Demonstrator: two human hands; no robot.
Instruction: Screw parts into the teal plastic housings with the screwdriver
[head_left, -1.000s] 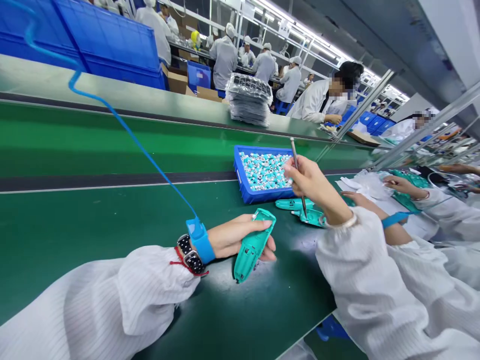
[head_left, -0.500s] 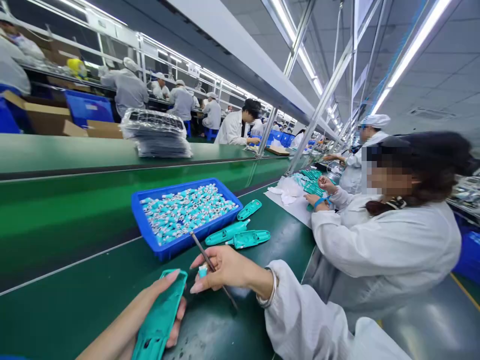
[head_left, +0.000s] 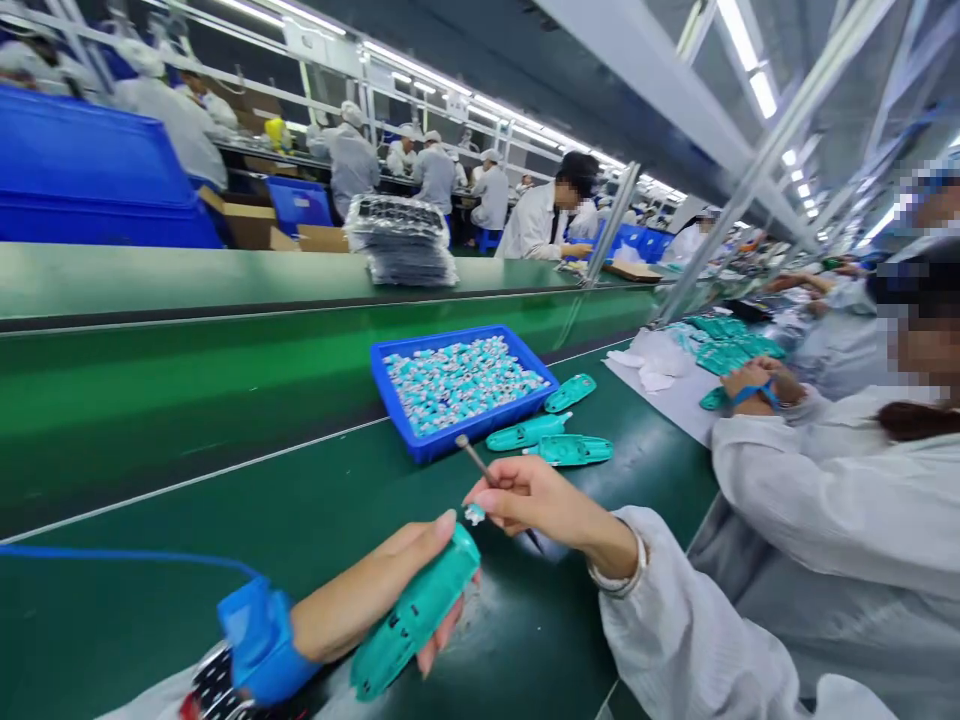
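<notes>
My left hand (head_left: 390, 580) is wrapped round a teal plastic housing (head_left: 414, 615), held tilted just above the green bench. A blue strap (head_left: 259, 640) circles that wrist. My right hand (head_left: 540, 495) pinches a small white and teal part (head_left: 474, 514) at its fingertips, right over the top end of the housing, and also holds a thin metal tool (head_left: 480, 460) pointing up and left. Behind it stands a blue tray (head_left: 420, 442) filled with many such small parts.
Three more teal housings (head_left: 574, 450) lie right of the tray. A co-worker in a white coat (head_left: 825, 480) sits close on the right, hands at a white sheet. A green conveyor (head_left: 187, 390) runs behind, bearing a wrapped stack (head_left: 401, 245). More workers stand at the back.
The camera swung right, then partly back left. My right hand came from the tray to the top of the housing with a small part; the left hand raised the housing.
</notes>
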